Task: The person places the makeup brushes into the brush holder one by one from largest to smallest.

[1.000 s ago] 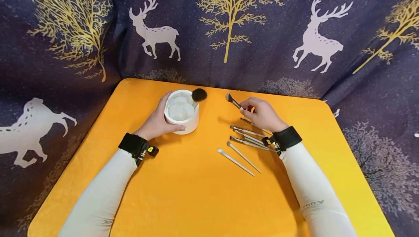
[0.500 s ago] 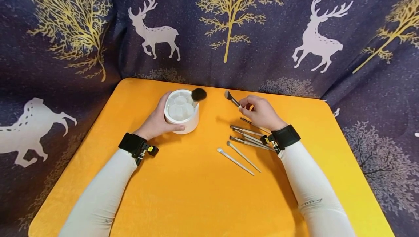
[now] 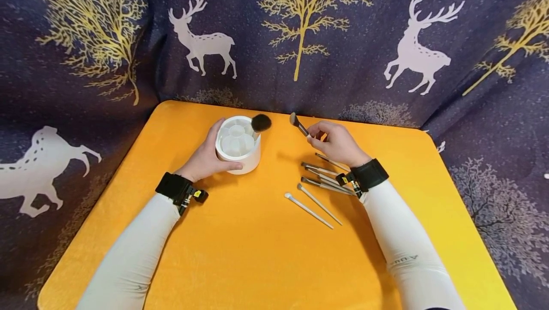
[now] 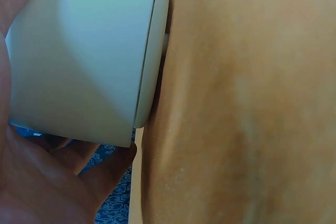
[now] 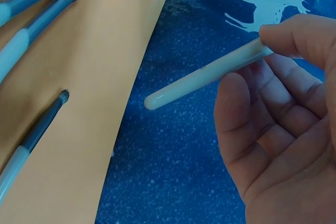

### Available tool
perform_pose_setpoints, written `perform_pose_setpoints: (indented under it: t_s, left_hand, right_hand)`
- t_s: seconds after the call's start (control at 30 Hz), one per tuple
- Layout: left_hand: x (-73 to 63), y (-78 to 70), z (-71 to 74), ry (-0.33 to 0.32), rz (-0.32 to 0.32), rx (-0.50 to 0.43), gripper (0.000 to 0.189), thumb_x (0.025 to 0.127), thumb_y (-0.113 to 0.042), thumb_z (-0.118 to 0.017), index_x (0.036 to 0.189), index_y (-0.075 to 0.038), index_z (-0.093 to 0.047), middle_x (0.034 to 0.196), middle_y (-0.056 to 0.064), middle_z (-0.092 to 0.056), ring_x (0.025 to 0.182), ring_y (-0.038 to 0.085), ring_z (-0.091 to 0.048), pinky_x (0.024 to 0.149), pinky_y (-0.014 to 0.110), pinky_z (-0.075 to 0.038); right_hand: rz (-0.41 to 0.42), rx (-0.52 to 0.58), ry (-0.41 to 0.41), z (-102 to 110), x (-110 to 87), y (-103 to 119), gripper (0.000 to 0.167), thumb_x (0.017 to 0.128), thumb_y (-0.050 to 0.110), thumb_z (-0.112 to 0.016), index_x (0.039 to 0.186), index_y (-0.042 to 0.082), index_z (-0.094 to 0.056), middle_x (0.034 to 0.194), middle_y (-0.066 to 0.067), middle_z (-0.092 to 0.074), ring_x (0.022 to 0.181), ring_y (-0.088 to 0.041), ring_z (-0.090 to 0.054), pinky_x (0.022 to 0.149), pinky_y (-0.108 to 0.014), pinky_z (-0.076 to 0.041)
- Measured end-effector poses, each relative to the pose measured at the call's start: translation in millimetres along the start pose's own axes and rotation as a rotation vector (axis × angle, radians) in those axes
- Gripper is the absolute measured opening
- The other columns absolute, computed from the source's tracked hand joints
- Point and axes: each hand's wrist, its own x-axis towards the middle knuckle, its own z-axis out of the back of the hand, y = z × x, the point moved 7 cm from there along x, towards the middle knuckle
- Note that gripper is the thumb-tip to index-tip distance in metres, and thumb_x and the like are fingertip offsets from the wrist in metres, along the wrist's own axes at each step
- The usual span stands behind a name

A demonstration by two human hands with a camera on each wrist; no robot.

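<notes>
My left hand [image 3: 205, 160] grips a white round brush holder [image 3: 249, 163] at the table's far side, fingers behind it and thumb along the near side. Several compartments show inside its rim. A makeup brush with a dark fluffy head [image 3: 260, 123] stands in the holder's right side. To the right, my right hand [image 3: 336, 143] pinches another makeup brush [image 3: 300, 126], bristles up and tilted toward the holder. In the right wrist view, the pale handle [image 5: 205, 77] of that brush slants down from thumb and fingers, its rounded end free. The holder's smooth wall [image 4: 79, 66] fills the left wrist view's upper left.
Several slim makeup brushes [image 3: 328, 181] lie on the orange table [image 3: 240, 243] below my right hand. Two lighter ones, a white brush [image 3: 309, 211] and a thin brush [image 3: 319, 204], lie nearer me. A dark curtain [image 3: 257, 53] with deer and trees hangs behind the table.
My right hand has moved left and slightly farther from me with its makeup brush, closer to the holder. The left hand and the holder have stayed in place.
</notes>
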Motion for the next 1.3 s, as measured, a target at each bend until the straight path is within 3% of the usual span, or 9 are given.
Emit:
perform_pose_setpoints:
  t_s: [0.33,0.6,1.07,1.3]
  left_hand:
    - [-0.6,-2.0,0.2,0.002,-0.009,-0.007,0.143,0.077,-0.033,-0.107,0.18,-0.031,-0.006,0.179,0.01,-0.028,0.154,0.04,-0.042,0.122,0.067,-0.039]
    - [1.5,-1.1,-1.3,0.004,-0.011,-0.006,0.143,0.077,-0.035,-0.107,0.179,-0.037,-0.007,0.179,0.01,-0.027,0.154,0.039,-0.042,0.122,0.066,-0.039]
    - [-1.3,-0.9,0.7,-0.007,0.006,0.018,0.145,0.076,-0.035,-0.107,0.18,-0.031,-0.006,0.18,0.013,-0.026,0.155,0.042,-0.04,0.122,0.068,-0.038]
    - [-1.3,-1.9,0.0,-0.002,0.01,0.021,0.146,0.076,-0.036,-0.107,0.18,-0.034,-0.005,0.18,0.013,-0.025,0.155,0.042,-0.04,0.122,0.068,-0.038]
  right_hand:
    - [0.014,0.013,0.004,-5.1,11.1,11.6,0.013,0.107,0.013,-0.076,0.119,0.009,-0.08,0.103,-0.003,-0.072,0.089,-0.02,-0.063,0.072,-0.037,-0.054]
    - [0.017,0.023,0.012,-7.8,16.7,17.2,0.013,0.108,0.014,-0.076,0.12,0.011,-0.079,0.104,-0.003,-0.071,0.091,-0.02,-0.064,0.073,-0.036,-0.053]
    - [0.056,0.058,0.014,-18.4,31.5,36.2,0.011,0.108,0.017,-0.076,0.118,0.012,-0.078,0.103,-0.002,-0.071,0.094,-0.02,-0.064,0.076,-0.036,-0.054]
    - [0.088,0.049,0.007,-22.8,37.9,45.6,0.012,0.108,0.017,-0.076,0.119,0.011,-0.077,0.104,-0.003,-0.071,0.095,-0.02,-0.065,0.076,-0.036,-0.054]
